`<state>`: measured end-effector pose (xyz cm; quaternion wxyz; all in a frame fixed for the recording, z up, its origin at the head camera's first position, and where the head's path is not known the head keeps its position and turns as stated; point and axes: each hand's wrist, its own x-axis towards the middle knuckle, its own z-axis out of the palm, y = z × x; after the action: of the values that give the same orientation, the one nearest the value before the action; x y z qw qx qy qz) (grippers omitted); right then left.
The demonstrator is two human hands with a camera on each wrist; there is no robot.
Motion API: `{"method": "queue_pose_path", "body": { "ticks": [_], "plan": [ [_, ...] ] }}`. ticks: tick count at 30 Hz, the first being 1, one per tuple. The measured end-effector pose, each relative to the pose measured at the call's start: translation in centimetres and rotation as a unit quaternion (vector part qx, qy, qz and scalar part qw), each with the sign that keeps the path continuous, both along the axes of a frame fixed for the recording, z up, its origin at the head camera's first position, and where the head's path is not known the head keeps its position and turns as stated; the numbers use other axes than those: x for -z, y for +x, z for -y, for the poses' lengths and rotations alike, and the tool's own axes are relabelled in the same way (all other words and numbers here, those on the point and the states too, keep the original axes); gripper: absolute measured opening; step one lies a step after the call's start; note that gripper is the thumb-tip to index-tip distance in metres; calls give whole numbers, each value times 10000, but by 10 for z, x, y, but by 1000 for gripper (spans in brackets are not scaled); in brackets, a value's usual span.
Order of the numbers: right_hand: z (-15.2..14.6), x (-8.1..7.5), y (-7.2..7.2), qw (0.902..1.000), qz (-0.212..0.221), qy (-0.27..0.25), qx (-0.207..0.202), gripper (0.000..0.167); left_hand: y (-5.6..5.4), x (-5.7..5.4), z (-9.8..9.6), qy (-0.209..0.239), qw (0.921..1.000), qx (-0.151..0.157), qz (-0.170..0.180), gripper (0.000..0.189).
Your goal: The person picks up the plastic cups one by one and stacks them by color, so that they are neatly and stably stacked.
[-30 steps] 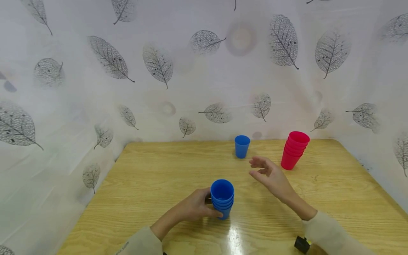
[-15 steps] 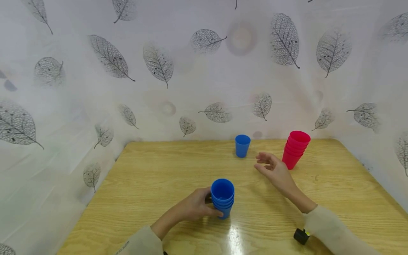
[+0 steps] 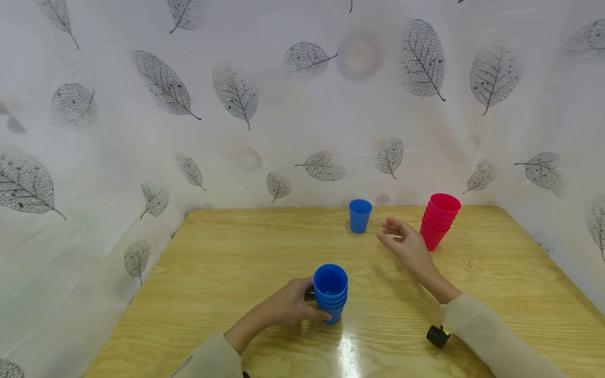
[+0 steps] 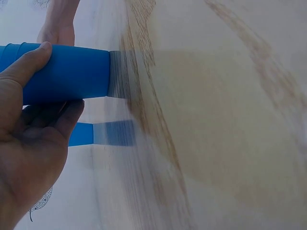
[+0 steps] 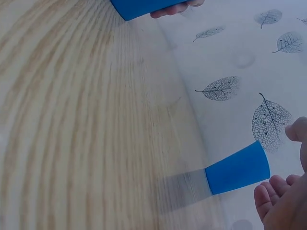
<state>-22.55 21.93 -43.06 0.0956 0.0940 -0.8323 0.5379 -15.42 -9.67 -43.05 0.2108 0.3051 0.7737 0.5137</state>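
Observation:
A stack of blue cups [image 3: 331,294] stands upright near the front middle of the table, and my left hand [image 3: 293,304] grips it from the left side. In the left wrist view the thumb lies along the near face of the stack [image 4: 72,72], with fingers round its other side. Farther back a single blue cup [image 3: 360,216] stands upright by itself. My right hand [image 3: 408,247] hovers between that cup and a stack of red cups [image 3: 438,223], fingers loosely bent and holding nothing. The right wrist view shows the lone cup [image 5: 238,168] just apart from the right fingertips.
The wooden table [image 3: 227,262] ends at a pale curtain [image 3: 264,115] with a leaf pattern, which also runs down the left and right sides. A small black device [image 3: 438,336] hangs at the right sleeve.
My right hand has moved slightly back and to the right, away from the front of the lone blue cup. The left hand and its stack have stayed in place.

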Motion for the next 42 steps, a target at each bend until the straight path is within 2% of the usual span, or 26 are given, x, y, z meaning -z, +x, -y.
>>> {"method": "queue_pose_path", "body": {
  "ticks": [7,13,20,30,42],
  "plan": [
    [3,-2,-9,9998,187,17,110,59,0,0,-1,14,10000,12,28,63],
    [11,-6,-21,9988,431,-193,143,61,0,0,-1,29,10000,0,42,63],
    [12,2,-36,9975,642,-272,87,70,0,-1,-1,-21,9999,-66,93,62],
    [16,10,-52,9973,660,-313,-35,81,0,1,0,10,10000,-38,89,62],
    [27,12,-68,9986,519,-124,-33,83,0,2,1,71,10000,49,-15,62]
  ]
}}
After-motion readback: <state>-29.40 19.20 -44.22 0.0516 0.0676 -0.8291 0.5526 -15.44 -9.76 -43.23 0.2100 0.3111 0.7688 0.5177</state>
